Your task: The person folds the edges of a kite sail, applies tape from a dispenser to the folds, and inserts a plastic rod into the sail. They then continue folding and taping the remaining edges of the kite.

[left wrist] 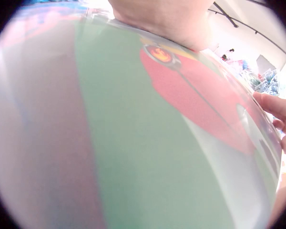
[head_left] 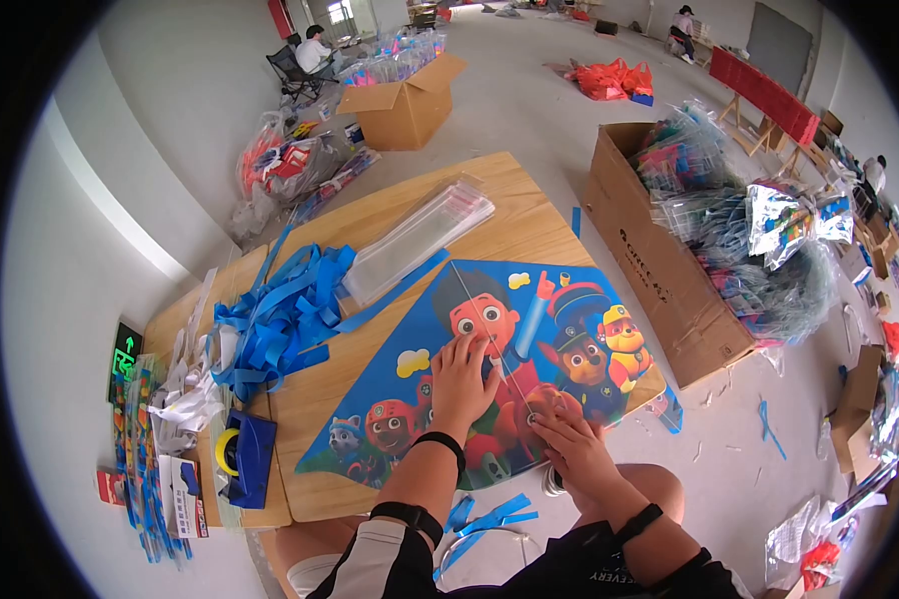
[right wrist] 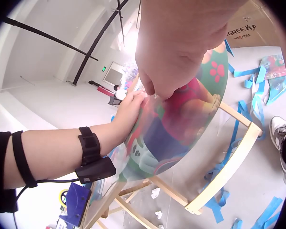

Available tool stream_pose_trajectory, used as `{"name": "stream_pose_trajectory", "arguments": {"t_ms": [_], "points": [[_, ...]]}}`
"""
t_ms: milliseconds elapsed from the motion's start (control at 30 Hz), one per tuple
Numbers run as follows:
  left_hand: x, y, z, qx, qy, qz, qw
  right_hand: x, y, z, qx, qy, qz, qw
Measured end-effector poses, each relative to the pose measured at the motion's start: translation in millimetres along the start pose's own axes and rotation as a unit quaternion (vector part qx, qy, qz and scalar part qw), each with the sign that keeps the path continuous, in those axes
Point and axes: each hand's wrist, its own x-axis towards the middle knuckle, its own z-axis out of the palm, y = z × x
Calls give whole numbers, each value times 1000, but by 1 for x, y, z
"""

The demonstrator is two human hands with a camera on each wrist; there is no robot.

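A printed cartoon sheet (head_left: 425, 329) with a blue background lies over the wooden table, its lower part reaching past the front edge. A thin straight line runs down its middle. My left hand (head_left: 461, 384) rests on the sheet left of that line, fingers spread and fairly straight. Lower down, my right hand (head_left: 574, 454) pinches the sheet at the line with bent fingers. In the right wrist view the right hand (right wrist: 181, 52) has its thumb and fingertip close together on the sheet (right wrist: 167, 143), beside the left hand (right wrist: 129, 112). The left wrist view shows the sheet (left wrist: 128, 124) close up.
Blue strips (head_left: 285, 309) and clear plastic sleeves (head_left: 420, 240) lie on the table (head_left: 499, 185). A tape dispenser (head_left: 250, 459) stands at its left. Right of the table is a large carton (head_left: 659, 270) of packed bags. Another carton (head_left: 410, 115) stands behind. Two people sit farther off.
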Motion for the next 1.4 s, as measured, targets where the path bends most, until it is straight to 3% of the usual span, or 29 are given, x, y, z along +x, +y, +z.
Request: {"name": "stream_pose_trajectory", "arguments": {"t_ms": [933, 1033, 1100, 1233, 1300, 1400], "points": [[0, -1, 4, -2, 11, -3, 1000, 0, 2, -4, 28, -2, 3, 1000], [0, -1, 3, 8, 13, 2, 1000, -2, 0, -1, 59, 9, 32, 998], [0, -1, 3, 11, 10, 2, 1000, 0, -1, 0, 112, 54, 113, 986], [-1, -1, 4, 7, 2, -2, 1000, 0, 1, -5, 185, 28, 184, 965], [0, -2, 5, 2, 1, -1, 1000, 0, 11, 1, 134, 53, 74, 987], [0, -2, 4, 6, -3, 2, 1000, -2, 14, 4, 138, 45, 61, 988]]}}
